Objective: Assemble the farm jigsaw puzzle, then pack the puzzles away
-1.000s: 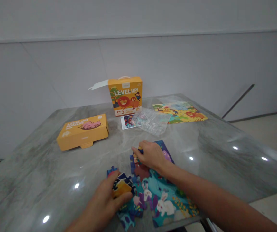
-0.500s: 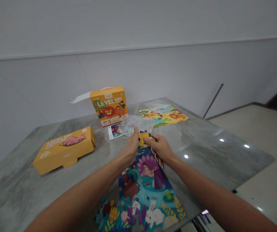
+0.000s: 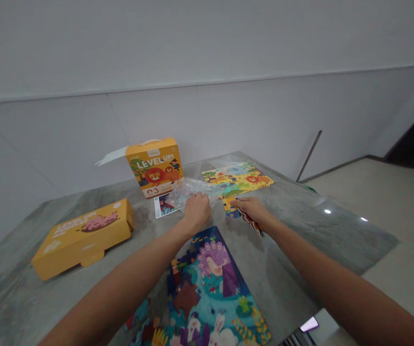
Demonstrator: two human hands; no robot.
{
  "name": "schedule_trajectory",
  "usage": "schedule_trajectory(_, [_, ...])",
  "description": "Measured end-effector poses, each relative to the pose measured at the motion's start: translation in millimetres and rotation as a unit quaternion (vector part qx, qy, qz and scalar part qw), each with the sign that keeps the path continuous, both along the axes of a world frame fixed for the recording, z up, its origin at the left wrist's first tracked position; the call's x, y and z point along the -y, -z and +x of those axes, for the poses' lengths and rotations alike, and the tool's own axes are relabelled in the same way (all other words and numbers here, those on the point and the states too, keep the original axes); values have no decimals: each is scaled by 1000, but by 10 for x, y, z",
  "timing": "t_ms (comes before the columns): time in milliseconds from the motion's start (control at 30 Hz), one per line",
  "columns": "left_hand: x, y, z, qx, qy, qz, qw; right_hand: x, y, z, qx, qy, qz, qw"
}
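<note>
My left hand [image 3: 197,211] is at the front edge of a crumpled clear plastic bag [image 3: 188,188], its fingers curled down on the bag and the fingertips hidden. To its right, my right hand [image 3: 253,211] grips a bunch of jigsaw puzzle pieces [image 3: 231,206]. A yellow and blue piece shows at the front, and more pieces stick out under the palm. Nearer to me lies a partly assembled jigsaw puzzle [image 3: 217,278] with a purple peacock, a frog and rabbits. Its lower left part is partly hidden by my left forearm.
An upright orange box [image 3: 158,166] with an open flap stands at the back. A yellow box [image 3: 84,235] lies on the left. A printed card [image 3: 163,206] sits partly under the bag. A yellow animal puzzle [image 3: 250,179] lies at the back right of the grey table [image 3: 300,230].
My hands have separated. The left has moved off the pieces to the plastic bag; the right has shifted right with the pieces. The view has tilted slightly, showing more of the peacock puzzle's top.
</note>
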State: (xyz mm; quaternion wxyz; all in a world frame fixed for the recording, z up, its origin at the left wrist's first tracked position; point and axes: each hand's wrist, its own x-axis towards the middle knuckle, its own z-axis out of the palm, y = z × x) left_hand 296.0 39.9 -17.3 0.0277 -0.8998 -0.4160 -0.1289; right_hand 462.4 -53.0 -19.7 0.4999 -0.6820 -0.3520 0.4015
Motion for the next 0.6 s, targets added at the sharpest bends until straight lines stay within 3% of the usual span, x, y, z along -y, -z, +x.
schedule_trajectory(167, [45,-189,-249,38,-8,38,999,-123,-102,-255,-49,-90,23,994])
schedule_trajectory(400, [398,-495,-894,97,56,156,981,-560,-356,-885,-36,-99,-3,994])
schedule_trajectory(600, [688,-581,-1438,127,47,166,977,-819,-472,-1731,68,-249,40,965])
